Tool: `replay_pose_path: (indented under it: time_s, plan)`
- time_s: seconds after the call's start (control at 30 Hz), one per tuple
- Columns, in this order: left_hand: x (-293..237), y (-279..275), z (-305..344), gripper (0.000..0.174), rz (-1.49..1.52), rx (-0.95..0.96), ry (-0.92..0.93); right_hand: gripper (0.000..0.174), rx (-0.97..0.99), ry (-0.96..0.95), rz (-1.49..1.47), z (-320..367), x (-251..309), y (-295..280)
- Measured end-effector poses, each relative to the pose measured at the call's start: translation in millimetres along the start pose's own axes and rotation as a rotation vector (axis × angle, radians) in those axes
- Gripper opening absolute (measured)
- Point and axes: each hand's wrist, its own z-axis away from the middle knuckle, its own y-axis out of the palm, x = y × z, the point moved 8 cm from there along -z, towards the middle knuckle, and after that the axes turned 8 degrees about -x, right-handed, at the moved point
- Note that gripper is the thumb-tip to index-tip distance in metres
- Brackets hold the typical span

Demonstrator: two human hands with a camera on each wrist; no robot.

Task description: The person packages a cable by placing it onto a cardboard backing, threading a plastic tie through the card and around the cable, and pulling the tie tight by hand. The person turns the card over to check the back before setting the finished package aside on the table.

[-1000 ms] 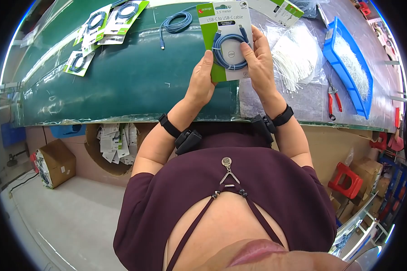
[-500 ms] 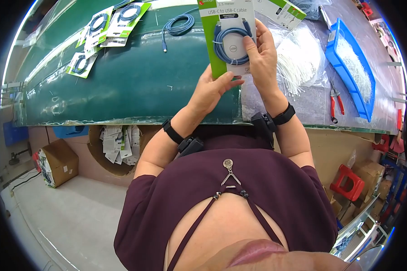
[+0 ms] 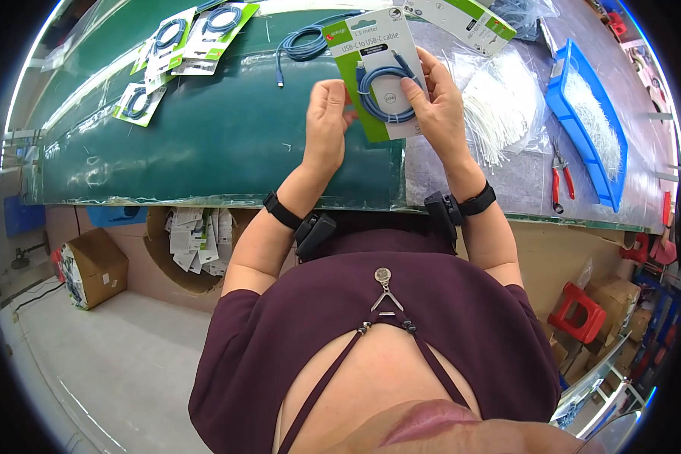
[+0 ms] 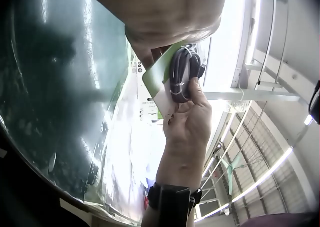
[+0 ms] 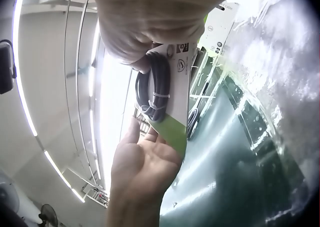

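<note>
A blue coiled USB-C cable (image 3: 386,94) is fixed to a green and white card (image 3: 353,49) held up over the table. My right hand (image 3: 440,113) grips the card's right edge, thumb in front on the coil and fingers behind. Just off the card's left edge is my left hand (image 3: 327,125), thumb raised; in the right wrist view that left hand (image 5: 145,162) shows its palm, with loosely bent fingers right at the card's lower end. The left wrist view shows the right hand (image 4: 189,122) with its thumb against the coil (image 4: 184,74).
Carded cables (image 3: 166,45) lie at the back left. A loose blue cable (image 3: 306,44) rests behind the left hand. To the right are white cable ties (image 3: 495,106), red-handled cutters (image 3: 561,181) and a blue tray (image 3: 567,98). Another card (image 3: 461,23) lies at the back.
My left hand let go of the card's left edge, passed beneath its lower edge, then moved back left beside it. The card now tilts in my right hand, its top leaning left.
</note>
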Motion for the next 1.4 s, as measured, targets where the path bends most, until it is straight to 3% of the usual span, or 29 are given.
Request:
replay_pose_path:
  time_s: [0.13, 0.27, 0.4, 0.53, 0.7, 0.8, 0.83, 0.93, 1.1, 1.2, 1.4]
  plan:
    - [-12, -5, -13, 0.036, -0.031, 0.006, 0.051, 0.042, 0.095, 0.08, -0.011, 10, 2, 9]
    - [0, 4, -15, 0.037, -0.099, 0.035, -0.097, 0.041, 0.107, 0.051, 0.093, 13, -3, 11]
    - [-1, 18, -7, 0.038, 0.106, -0.044, -0.078, 0.041, 0.104, 0.249, -0.039, 16, -11, 11]
    - [11, 24, -2, 0.038, 0.21, -0.057, -0.154, 0.04, 0.025, 0.194, -0.063, 17, -18, 6]
    - [2, 29, -7, 0.038, 0.205, -0.017, -0.001, 0.037, 0.014, 0.237, -0.053, 11, -19, 1]
    - [1, 29, -13, 0.037, 0.208, 0.002, 0.043, 0.034, -0.192, -0.216, 0.302, 9, 18, -11]
    - [-1, 27, -17, 0.037, 0.204, 0.01, 0.055, 0.034, -0.188, -0.218, 0.302, 10, 21, -11]
    - [-12, 27, -22, 0.036, 0.197, 0.025, 0.089, 0.035, 0.058, -0.63, 0.653, 35, 56, 14]
    - [-16, 35, -16, 0.035, 0.112, 0.005, 0.139, 0.035, 0.08, -0.552, 0.787, 41, 37, 28]
    - [-23, 32, -13, 0.035, 0.107, -0.001, 0.167, 0.034, 0.077, -0.681, 0.778, 47, 37, 35]
    - [-20, 36, -9, 0.033, 0.282, 0.045, 0.008, 0.03, 0.086, -0.723, 0.798, 54, 33, 37]
